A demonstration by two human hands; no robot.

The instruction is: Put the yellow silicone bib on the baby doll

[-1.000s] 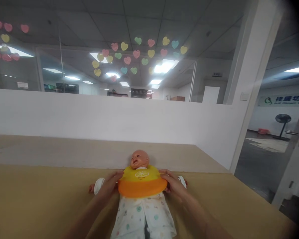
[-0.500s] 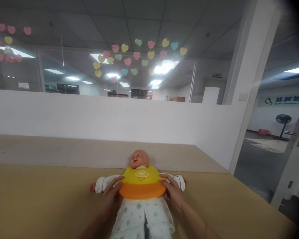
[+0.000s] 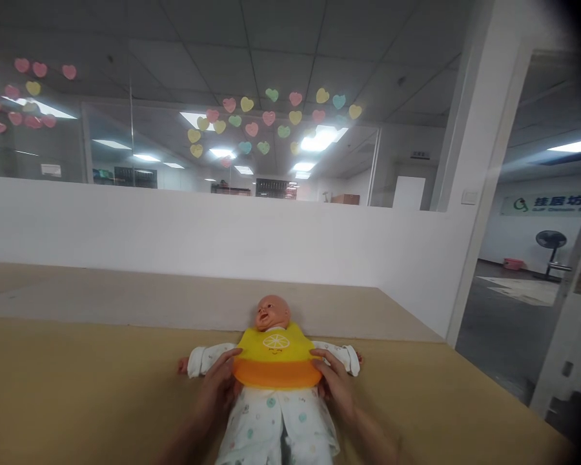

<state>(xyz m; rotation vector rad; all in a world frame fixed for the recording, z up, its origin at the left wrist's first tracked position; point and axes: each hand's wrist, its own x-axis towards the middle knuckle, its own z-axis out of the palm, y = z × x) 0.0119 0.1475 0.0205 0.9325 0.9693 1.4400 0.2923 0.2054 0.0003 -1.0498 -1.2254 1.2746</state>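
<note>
A baby doll [image 3: 273,312] lies on its back on the table, arms spread to both sides, in white patterned clothes [image 3: 278,420]. Over its chest is a yellow bib [image 3: 275,342] with a printed citrus slice and an orange pocket [image 3: 277,374] along the bottom. My left hand [image 3: 219,381] grips the bib's left edge, fingertips on the front and the thumb by the pocket. At the opposite edge, my right hand [image 3: 336,382] holds the bib in the same way. The parts of the fingers behind the bib are hidden.
The tan table [image 3: 101,381] meets a low white wall [image 3: 198,236] with glass and heart-shaped stickers above. To the right stands an open door [image 3: 574,323], with a black fan [image 3: 550,240] and a red basin [image 3: 513,264] in the room beyond.
The view has tilted up slightly, so the scene sits a little lower. Both hands stay at the bib's edges, and the doll and bib look the same.
</note>
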